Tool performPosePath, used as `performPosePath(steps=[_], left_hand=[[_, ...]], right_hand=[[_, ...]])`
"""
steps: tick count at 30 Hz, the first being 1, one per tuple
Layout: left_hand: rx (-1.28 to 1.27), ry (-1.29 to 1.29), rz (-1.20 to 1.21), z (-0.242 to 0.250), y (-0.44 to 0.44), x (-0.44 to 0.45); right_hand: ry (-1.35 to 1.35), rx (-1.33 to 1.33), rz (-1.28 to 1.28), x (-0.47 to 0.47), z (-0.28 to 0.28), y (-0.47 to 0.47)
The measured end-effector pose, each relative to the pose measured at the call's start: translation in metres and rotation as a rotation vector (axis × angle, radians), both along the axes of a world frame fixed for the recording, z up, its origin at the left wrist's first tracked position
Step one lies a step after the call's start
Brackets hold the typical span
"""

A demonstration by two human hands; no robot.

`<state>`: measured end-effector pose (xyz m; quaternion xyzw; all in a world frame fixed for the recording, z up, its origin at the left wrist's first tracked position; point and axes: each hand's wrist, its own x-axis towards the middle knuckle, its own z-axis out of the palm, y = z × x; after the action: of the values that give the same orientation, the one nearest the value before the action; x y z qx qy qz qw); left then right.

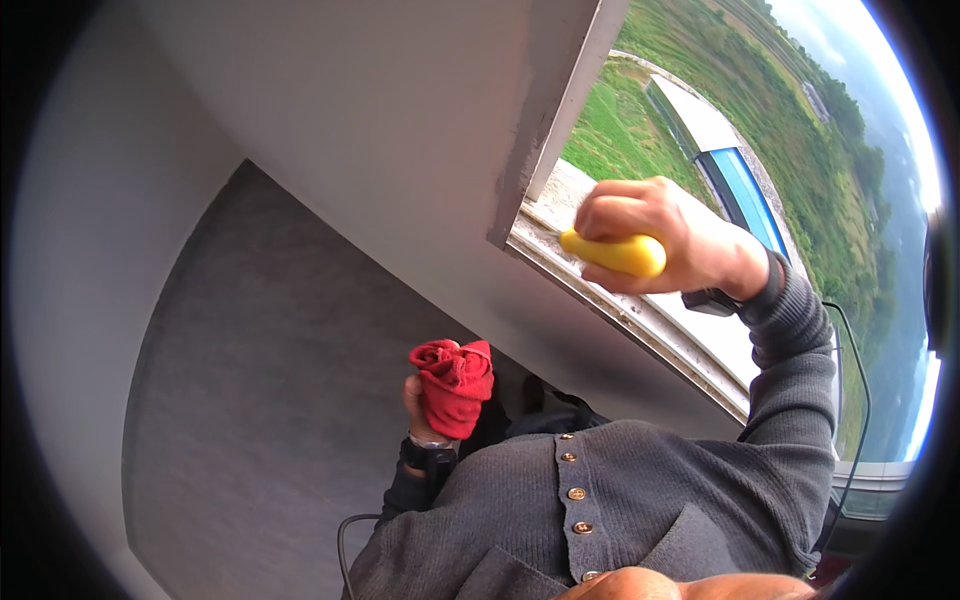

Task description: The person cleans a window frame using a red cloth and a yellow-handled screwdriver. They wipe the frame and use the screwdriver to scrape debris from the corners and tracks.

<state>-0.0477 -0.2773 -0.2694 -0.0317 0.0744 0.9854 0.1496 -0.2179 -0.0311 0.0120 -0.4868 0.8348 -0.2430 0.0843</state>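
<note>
My right hand [645, 232] is closed around the yellow handle [626, 253] of a small tool, over the open window's lower track [637, 319]. The handle's narrow end points left towards the track; the tool's working end is too small and blurred to tell. My left hand [418, 409] holds a bunched red cloth [456, 386] upright, lower down and to the left, in front of my body and away from the window. Dirt and pale flecks show along the track.
A smooth light wall [390, 172] runs beneath and beside the window, meeting a grey floor [277, 352]. The window's side frame [562, 105] stands left of my right hand. A thin black cable [862, 390] hangs by my right arm. Outside are grass and a blue-and-white roof [742, 187].
</note>
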Motion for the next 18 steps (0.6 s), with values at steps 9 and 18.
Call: performPosePath(steps=[9,18], left_hand=[[-0.033,0.010,-0.009,0.024,0.002,-0.003],[0.021,-0.088,0.026,0.026,0.005,-0.004]], right_hand=[[-0.003,0.213,-0.006,0.013,0.012,0.010],[-0.239,0.245,-0.022,-0.009,0.023,0.034]])
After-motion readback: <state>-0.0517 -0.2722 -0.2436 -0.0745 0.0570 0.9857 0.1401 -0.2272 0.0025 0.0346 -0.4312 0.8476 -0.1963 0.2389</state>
